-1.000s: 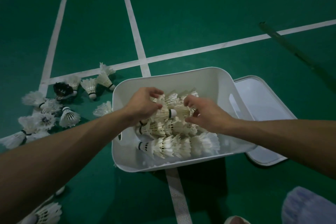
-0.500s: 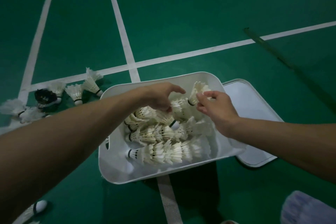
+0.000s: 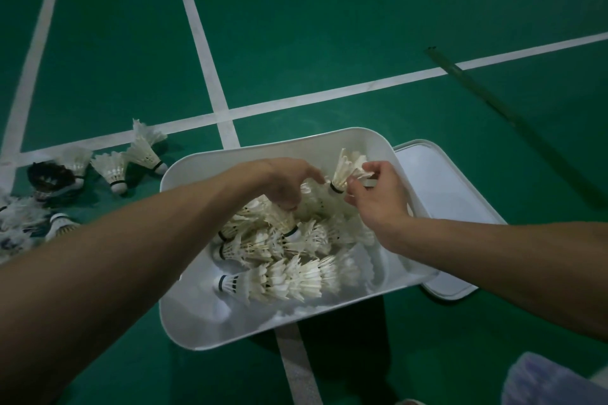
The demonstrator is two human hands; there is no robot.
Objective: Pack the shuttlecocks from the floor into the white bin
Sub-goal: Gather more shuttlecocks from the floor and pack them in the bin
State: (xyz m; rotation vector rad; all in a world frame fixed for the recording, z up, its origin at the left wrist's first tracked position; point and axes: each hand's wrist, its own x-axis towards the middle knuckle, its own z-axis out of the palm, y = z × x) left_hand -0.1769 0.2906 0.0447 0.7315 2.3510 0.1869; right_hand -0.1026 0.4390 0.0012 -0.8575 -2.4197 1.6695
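Observation:
The white bin (image 3: 197, 322) sits on the green court floor and holds several rows of white shuttlecocks (image 3: 289, 279). My right hand (image 3: 378, 197) pinches the feathers of one shuttlecock (image 3: 345, 171), cork down, above the bin's far end. My left hand (image 3: 286, 182) reaches into the bin with curled fingers over the nested shuttlecocks beneath it; whether it grips one I cannot tell. More loose shuttlecocks (image 3: 113, 169) lie on the floor left of the bin, one of them dark (image 3: 49, 176).
The bin's white lid (image 3: 444, 194) lies flat on the floor to the right, partly under the bin. White court lines (image 3: 210, 76) cross the floor behind. A dark thin strip (image 3: 493, 99) runs diagonally at the right. A pale cloth shape (image 3: 556, 381) shows bottom right.
My right hand has raised one shuttlecock from the pile toward the bin's far end. My left hand has shifted further over the pile. The view has tilted slightly.

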